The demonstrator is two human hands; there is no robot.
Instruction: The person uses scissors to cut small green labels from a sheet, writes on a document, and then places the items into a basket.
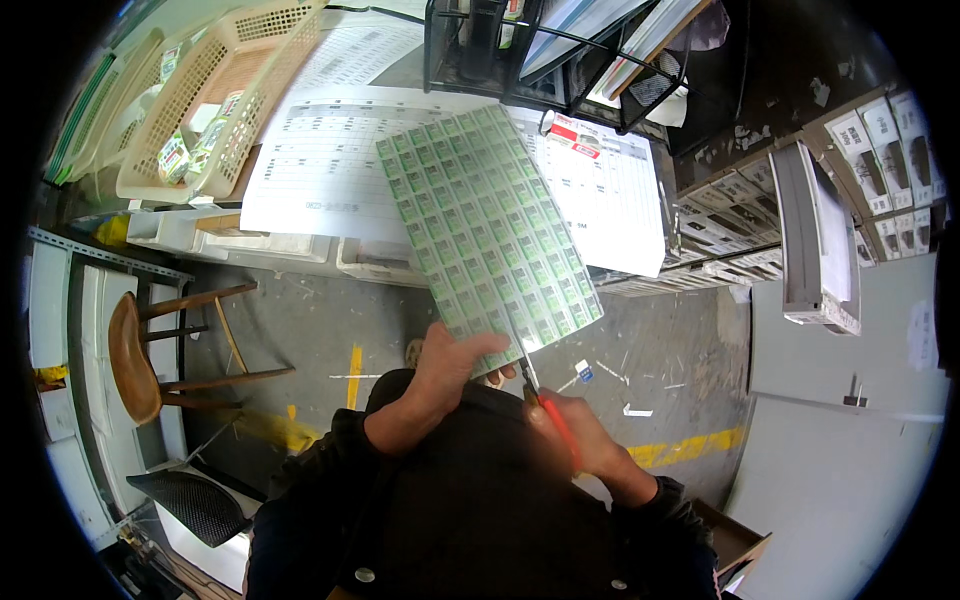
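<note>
A large sheet of green-and-white printed labels (487, 225) is held up in front of me, its far end over the papers on the desk. My left hand (442, 364) grips its near edge, thumb on top and fingertips showing beneath. My right hand (574, 427) is closed around red-handled scissors (555, 420). The scissor blades point away from me and lie at the sheet's near edge, just right of my left thumb. How far the blades are apart cannot be made out.
Printed papers (322, 165) cover the desk. A cream plastic basket (259, 112) holds small label pieces at the left; a black wire rack (525, 45) with folders stands behind. A wooden stool (135, 360) is at the left, a box file (795, 232) at the right. Scraps (637, 410) lie on the floor.
</note>
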